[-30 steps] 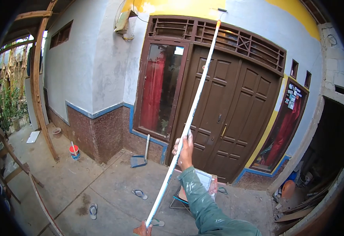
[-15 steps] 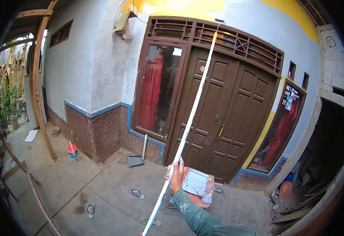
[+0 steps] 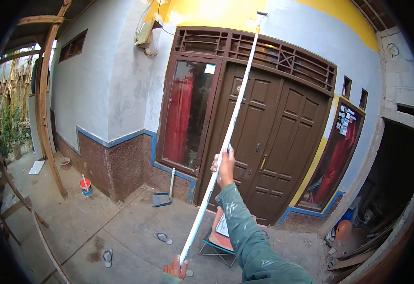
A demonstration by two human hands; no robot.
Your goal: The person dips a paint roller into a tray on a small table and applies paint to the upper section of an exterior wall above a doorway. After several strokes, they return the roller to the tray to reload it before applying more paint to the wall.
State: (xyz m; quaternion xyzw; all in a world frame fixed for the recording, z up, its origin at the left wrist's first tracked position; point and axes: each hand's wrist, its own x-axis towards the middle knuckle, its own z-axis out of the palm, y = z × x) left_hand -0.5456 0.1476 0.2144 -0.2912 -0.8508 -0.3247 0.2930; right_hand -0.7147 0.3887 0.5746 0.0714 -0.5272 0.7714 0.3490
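Note:
A paint roller on a long white extension pole (image 3: 239, 106) runs up across the view, leaning slightly right. My right hand (image 3: 224, 165) is wrapped round the pole near its middle. Lower down, my left hand (image 3: 174, 268) is closed on the pole's bottom end. At the top, the small roller head (image 3: 262, 14) is at the wall, by the border between the yellow paint (image 3: 207, 13) and the pale paint (image 3: 306, 28). Behind my right sleeve, the paint tray (image 3: 222, 226) shows only in part, on a red folding stool (image 3: 218, 238).
Brown double doors (image 3: 273, 137) stand ahead, with a barred transom (image 3: 282, 56) above. A dustpan (image 3: 162, 199), sandals (image 3: 163, 238) and a red-rimmed paint bucket (image 3: 86, 186) are on the concrete floor. A wooden post (image 3: 43, 104) rises at left; planks (image 3: 358, 258) lie at right.
The roller head has moved up the wall from just above the transom. My right hand has risen with the pole, and my left hand has come into view at the bottom end.

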